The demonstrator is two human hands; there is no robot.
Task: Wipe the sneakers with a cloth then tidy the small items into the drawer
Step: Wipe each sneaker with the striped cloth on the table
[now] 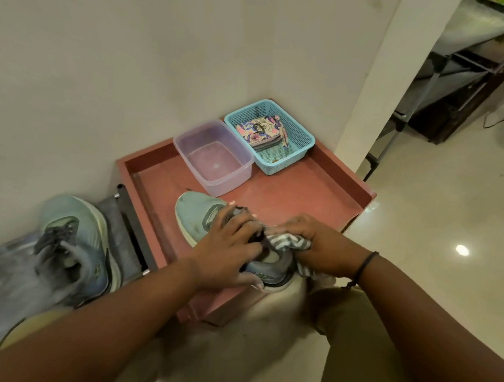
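Pale-blue mesh sneaker [193, 216] lies on the red bench [320, 183]; left hand [229, 249] grips it, right hand [315, 243] clutches a striped grey-white cloth [286, 243] against it.

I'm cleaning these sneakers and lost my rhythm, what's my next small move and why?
Probably drag the striped cloth in your right hand along the heel side of the sneaker. Your left hand already steadies it on the red tray, and the cloth sits bunched at the collar.
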